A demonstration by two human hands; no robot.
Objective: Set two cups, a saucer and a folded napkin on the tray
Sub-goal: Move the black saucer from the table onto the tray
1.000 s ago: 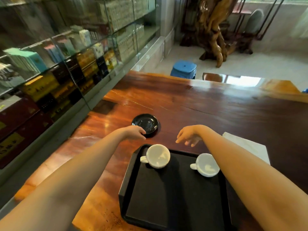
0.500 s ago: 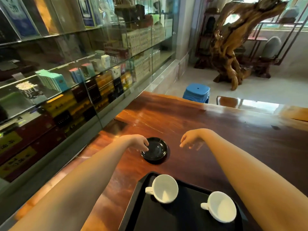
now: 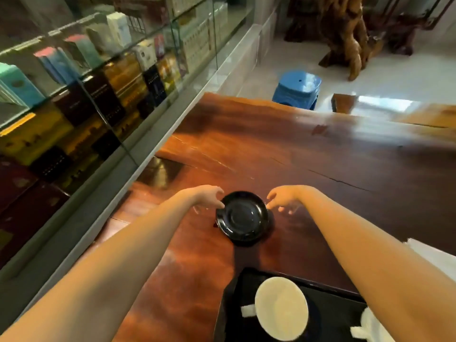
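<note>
Head view shows the black saucer (image 3: 243, 217) on the counter (image 3: 320, 154) beyond the tray (image 3: 230, 292). Left hand (image 3: 208, 197) and right hand (image 3: 283, 199) flank its rim, each grip loosely spread and holding nothing, seemingly to lift it level.

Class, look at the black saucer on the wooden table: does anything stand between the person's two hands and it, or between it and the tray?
Nothing visible does. The left hand and right hand flank the saucer, fingertips at its rim. Only bare table separates it from the tray, whose near-left corner holds a white cup.
</note>
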